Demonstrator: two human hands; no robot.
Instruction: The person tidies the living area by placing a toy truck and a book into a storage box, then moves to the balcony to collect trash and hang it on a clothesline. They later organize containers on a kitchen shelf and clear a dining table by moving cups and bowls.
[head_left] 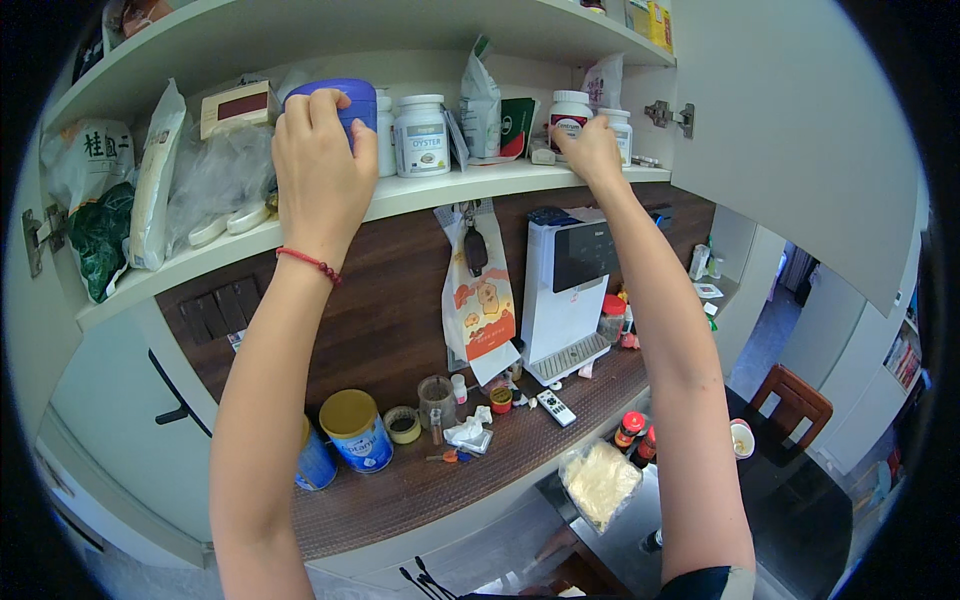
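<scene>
Both my arms reach up to a white cabinet shelf (520, 177). My left hand (322, 165) is closed on a blue rounded tub (362, 97); its palm and fingers hide much of the tub. Close to its right are white supplement bottles, one with a blue-green label (422, 140). My right hand (592, 152) is closed on a white bottle with a dark red label (570, 115), fingertips against its front. Another white bottle (618, 130) stands just behind that hand. A small pale box (543, 156) lies beside the fingertips.
Bagged goods (155, 180) crowd the shelf's left end. An open cabinet door (800, 130) spans the right. Below, a water dispenser (565, 290), a hanging paper bag (482, 300), milk powder cans (355, 432), tape (403, 424) and a remote (556, 408) occupy the brown counter.
</scene>
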